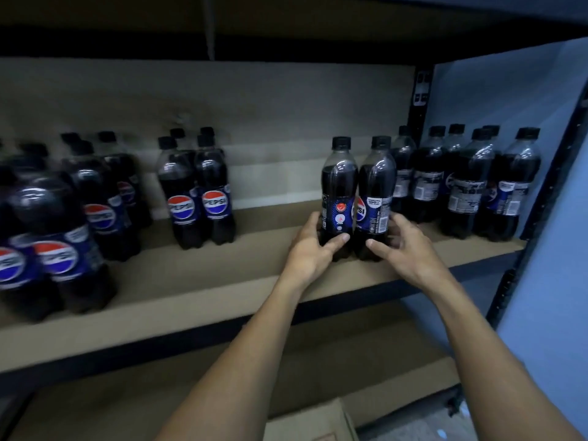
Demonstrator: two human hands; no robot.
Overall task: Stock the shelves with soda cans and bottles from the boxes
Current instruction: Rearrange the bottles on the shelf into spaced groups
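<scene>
**A:** What're you doing w/ those two?

**Me:** Setting them down as a pair. My L hand (313, 249) is gripping the L bottle (338, 192) low, thumb across the front. My R hand (402, 246) is curling round the R bottle (377, 192), thumb low on the front, fingers behind & blurry. Both bottles are standing upright on the shelf (222, 281), touching each other, between my hands.

**A:** Tips?

**Me:** I'm thinking: keep the bases flat, slide both toward my R till they're sitting snug w/ the row (461, 186) there. Then turn the labels out, since the logos aren't facing front.

**A:** Anything in the way?

**Me:** That row is standing just beside my R fingers, so my knuckles could be tipping one over. A pair (197, 192) is standing well to the L of my L hand, w/ a bigger bunch (63, 233) further L. A box (311, 421) is sitting below my forearms.
</scene>
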